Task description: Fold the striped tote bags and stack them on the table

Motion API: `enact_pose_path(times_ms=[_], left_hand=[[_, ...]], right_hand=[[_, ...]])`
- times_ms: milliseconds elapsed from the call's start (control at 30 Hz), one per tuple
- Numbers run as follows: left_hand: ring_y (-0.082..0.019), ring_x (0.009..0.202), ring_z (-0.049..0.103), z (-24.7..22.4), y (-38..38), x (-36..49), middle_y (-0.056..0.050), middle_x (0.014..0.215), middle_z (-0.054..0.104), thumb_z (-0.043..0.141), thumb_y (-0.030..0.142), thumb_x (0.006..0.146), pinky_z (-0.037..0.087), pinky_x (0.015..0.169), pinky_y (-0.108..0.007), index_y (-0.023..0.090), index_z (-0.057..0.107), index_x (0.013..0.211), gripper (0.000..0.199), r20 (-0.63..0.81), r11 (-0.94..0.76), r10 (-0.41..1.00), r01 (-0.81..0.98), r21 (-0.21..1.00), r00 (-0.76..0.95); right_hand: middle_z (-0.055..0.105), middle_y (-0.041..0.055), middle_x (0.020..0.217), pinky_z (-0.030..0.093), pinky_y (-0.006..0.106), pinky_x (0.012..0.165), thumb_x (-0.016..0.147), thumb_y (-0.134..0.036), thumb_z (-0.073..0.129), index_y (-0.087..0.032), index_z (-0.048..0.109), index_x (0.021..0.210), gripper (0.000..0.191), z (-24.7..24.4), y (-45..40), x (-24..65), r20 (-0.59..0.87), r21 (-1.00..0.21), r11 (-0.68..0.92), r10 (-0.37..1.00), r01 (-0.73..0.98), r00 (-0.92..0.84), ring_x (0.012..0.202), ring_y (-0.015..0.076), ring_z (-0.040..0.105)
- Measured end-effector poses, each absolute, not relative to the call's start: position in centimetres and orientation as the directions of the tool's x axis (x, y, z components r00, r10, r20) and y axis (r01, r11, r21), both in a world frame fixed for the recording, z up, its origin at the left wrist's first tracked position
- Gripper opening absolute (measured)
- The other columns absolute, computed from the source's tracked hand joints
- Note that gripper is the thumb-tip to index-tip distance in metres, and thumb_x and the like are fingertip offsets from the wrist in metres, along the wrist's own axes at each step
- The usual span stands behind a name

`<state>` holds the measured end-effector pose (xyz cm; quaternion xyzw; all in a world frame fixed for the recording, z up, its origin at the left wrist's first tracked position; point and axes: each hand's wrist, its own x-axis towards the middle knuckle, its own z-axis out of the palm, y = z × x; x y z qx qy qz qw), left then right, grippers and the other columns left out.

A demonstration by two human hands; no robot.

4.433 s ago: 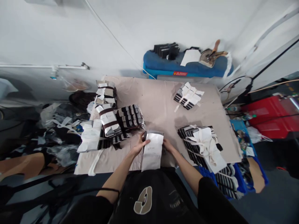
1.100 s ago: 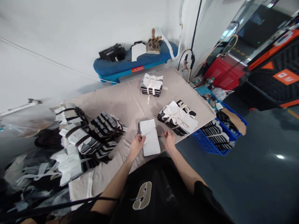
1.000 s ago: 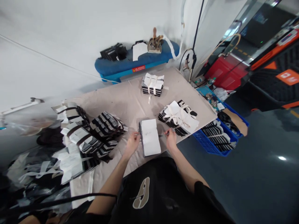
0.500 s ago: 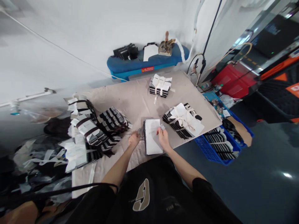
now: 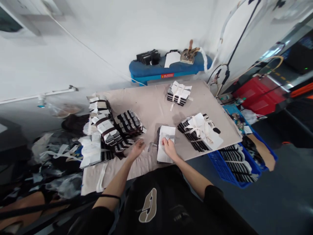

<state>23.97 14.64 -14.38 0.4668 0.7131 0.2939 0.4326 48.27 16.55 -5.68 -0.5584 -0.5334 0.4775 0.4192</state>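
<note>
From here I see the person's left hand (image 5: pixel 137 149) lying open and low on the paper-covered table (image 5: pixel 156 104), fingers spread and holding nothing, just beside a small grey metal piece (image 5: pixel 152 147). The right hand (image 5: pixel 168 148) sits on a white-topped stack of swatches (image 5: pixel 164 155) at lower centre, its grip narrow, with the fingers curled over a grey strip (image 5: pixel 168 137); I cannot tell whether they are pinching it. The stack lies flat on the table between the hands. Just right of it is a bundle tied with white ribbon (image 5: pixel 200 133), and a smaller tied bundle (image 5: pixel 178 93) sits further up the table. To the left, strapped stacks (image 5: pixel 106 130) and a loose striped pile (image 5: pixel 128 123) crowd the table edge. At lower right, a blue crate (image 5: pixel 232 168) holds striped swatches. A blue padded bench (image 5: pixel 166 67) stands against the wall at top centre, with black packs (image 5: pixel 148 57) on it.
</note>
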Motion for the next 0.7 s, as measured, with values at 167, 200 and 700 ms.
enact_pose_path(times_ms=[167,200,700], left_hand=[[-0.030,0.106,0.068,-15.5,15.5,28.3,-0.012,0.102,0.071,0.075,0.022,0.079,0.048,0.096,-0.041,0.020,0.070,0.097,0.019,-0.346,0.367,0.926,0.573,0.733,-0.151],[-0.031,0.103,0.068,-15.4,15.7,28.4,-0.012,0.092,0.071,0.071,0.023,0.083,0.048,0.094,-0.041,0.020,0.070,0.090,0.008,-0.361,0.377,0.920,0.597,0.708,-0.153],[-0.017,0.074,0.056,-9.9,15.9,24.8,-0.001,0.071,0.059,0.045,0.026,0.095,0.038,0.072,-0.026,0.022,0.055,0.070,0.027,-0.232,0.299,0.954,0.684,0.665,-0.191]], right_hand=[[0.060,0.0003,0.067,0.046,0.028,0.076,0.100,-0.032,0.047,-0.025,0.057,0.065,0.037,-4.9,16.9,48.6,-0.055,-0.983,-0.050,0.998,0.174,-0.023,0.070,0.0182,0.056],[0.060,0.0003,0.067,0.046,0.028,0.076,0.100,-0.034,0.048,-0.025,0.058,0.066,0.037,-4.6,17.0,48.7,-0.049,-0.987,-0.046,0.999,0.155,-0.018,0.071,0.0183,0.056],[0.062,0.0010,0.068,0.049,0.027,0.076,0.100,-0.039,0.049,-0.024,0.058,0.070,0.035,-5.3,17.0,50.0,-0.032,-0.989,-0.037,0.999,0.145,0.039,0.071,0.0180,0.057]])
